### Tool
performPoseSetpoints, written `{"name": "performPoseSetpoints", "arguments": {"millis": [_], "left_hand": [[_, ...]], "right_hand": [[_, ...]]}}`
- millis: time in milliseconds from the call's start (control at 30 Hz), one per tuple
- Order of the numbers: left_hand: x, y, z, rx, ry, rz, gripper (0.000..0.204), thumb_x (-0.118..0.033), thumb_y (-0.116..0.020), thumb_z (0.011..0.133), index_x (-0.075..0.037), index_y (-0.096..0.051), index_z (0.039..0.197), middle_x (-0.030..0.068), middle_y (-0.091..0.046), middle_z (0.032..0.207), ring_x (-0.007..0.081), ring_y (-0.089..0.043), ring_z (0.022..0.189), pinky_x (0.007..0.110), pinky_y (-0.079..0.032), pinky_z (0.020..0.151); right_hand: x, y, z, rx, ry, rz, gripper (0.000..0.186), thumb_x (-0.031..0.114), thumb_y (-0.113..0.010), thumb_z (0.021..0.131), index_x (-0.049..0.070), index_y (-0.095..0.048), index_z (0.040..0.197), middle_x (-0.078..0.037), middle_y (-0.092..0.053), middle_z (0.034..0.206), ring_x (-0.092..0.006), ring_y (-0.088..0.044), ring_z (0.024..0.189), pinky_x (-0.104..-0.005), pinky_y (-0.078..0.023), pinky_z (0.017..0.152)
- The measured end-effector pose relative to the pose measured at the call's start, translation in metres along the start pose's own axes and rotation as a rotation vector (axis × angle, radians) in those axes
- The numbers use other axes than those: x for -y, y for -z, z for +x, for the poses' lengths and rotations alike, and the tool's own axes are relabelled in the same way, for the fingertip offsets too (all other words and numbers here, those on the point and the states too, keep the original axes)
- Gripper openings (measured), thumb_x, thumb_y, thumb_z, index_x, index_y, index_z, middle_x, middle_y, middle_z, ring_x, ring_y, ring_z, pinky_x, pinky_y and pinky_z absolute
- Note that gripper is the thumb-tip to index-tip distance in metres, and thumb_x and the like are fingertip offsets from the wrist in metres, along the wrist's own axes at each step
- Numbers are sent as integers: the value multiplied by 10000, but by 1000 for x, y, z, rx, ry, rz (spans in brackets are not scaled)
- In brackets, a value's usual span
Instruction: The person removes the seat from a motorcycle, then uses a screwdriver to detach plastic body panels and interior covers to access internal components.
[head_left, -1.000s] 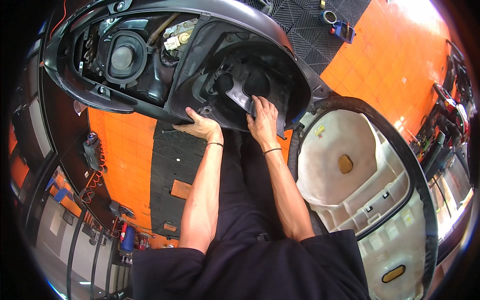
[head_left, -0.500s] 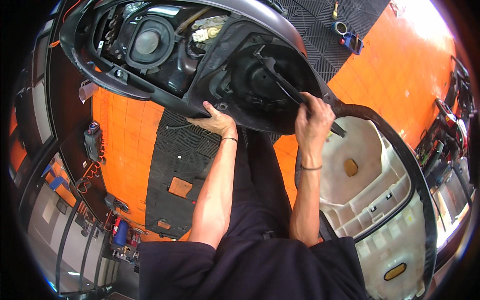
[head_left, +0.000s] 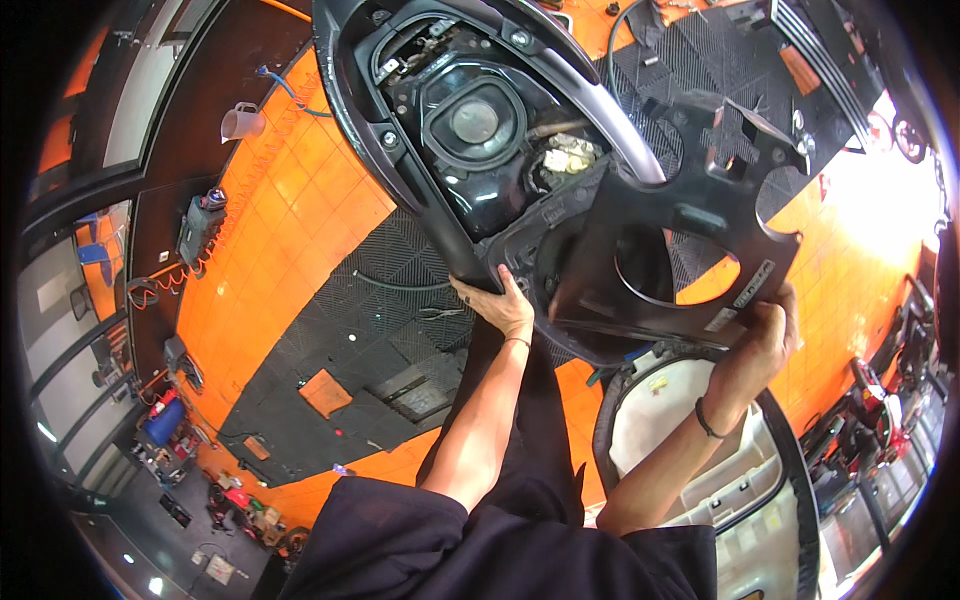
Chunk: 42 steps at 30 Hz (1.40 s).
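The dark scooter body (head_left: 430,210) has its underseat area uncovered, with a round filler cover (head_left: 475,122) in a black well. My left hand (head_left: 500,305) grips the body's near edge, thumb on top. My right hand (head_left: 762,335) is closed on the lower right corner of a black plastic panel (head_left: 700,210), raised over the storage bucket (head_left: 565,260), which it partly hides. The panel has a large oval cutout and light labels. Below it on the right lies the opened seat (head_left: 650,405) with its pale underside showing, partly behind my right forearm.
Orange tiles (head_left: 260,160) and black mats (head_left: 320,370) cover the floor. A clear jug (head_left: 240,122) and a coiled-hose unit (head_left: 200,230) are along the left wall. Tools and a blue tank (head_left: 162,425) sit lower left. A red motorcycle (head_left: 880,400) stands at the right.
The panel has come up out of the bucket, swung right and turned broad side up in my right hand. My left hand still grips the edge. The view has turned.
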<state>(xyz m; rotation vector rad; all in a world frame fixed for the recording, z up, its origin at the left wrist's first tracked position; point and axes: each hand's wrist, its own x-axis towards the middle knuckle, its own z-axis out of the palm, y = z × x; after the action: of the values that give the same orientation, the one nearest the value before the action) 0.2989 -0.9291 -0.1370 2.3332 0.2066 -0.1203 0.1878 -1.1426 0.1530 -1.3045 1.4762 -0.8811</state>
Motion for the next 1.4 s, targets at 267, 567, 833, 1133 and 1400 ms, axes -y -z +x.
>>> {"name": "performPoseSetpoints", "arguments": {"millis": [267, 567, 833, 1133, 1400], "left_hand": [[-1, -3, -2, -39, -47, 18, 1106, -571, -677, 919, 140, -145, 1579, 378, -332, 1535, 500, -385, 1415, 547, -308, 1188], [-1, 1, -4, 14, -39, 4, 1080, -502, -675, 937, 143, -97, 1583, 384, -288, 1553, 508, -333, 1447, 560, -270, 1207], [-11, 7, -3, 63, -39, -32, 1107, -585, -630, 949, 124, -74, 1593, 386, -227, 1584, 507, -284, 1476, 567, -239, 1219], [-10, 4, -2, 64, -32, 5, 1091, -563, -624, 958, 137, -71, 1586, 386, -226, 1583, 506, -278, 1481, 559, -231, 1225], [-1, 5, -4, 52, -20, 9, 1093, -557, -638, 954, 137, -81, 1588, 388, -221, 1591, 505, -279, 1486, 557, -233, 1229]], "right_hand": [[2, -91, 47, 208, 109, -111, 292, 62, -460, 908, -26, -708, 1033, 14, -553, 807, -66, -453, 707, -250, -371, 635], [11, -179, 83, 519, 237, -92, 292, 52, -482, 850, -52, -706, 1005, -7, -571, 715, -84, -471, 648, -266, -392, 606], [-20, -260, 100, 490, 160, -252, 367, 167, -525, 869, -47, -738, 1076, -122, -642, 707, -210, -612, 692, -360, -487, 696], [-40, -298, 108, 501, 607, -402, 329, 166, -633, 873, -17, -715, 1134, -244, -711, 1072, -403, -683, 1061, -464, -516, 974], [-59, -257, 98, 498, 643, -452, 531, 187, -736, 891, 36, -576, 1374, -192, -645, 1206, -362, -609, 1167, -469, -458, 1041]]}}
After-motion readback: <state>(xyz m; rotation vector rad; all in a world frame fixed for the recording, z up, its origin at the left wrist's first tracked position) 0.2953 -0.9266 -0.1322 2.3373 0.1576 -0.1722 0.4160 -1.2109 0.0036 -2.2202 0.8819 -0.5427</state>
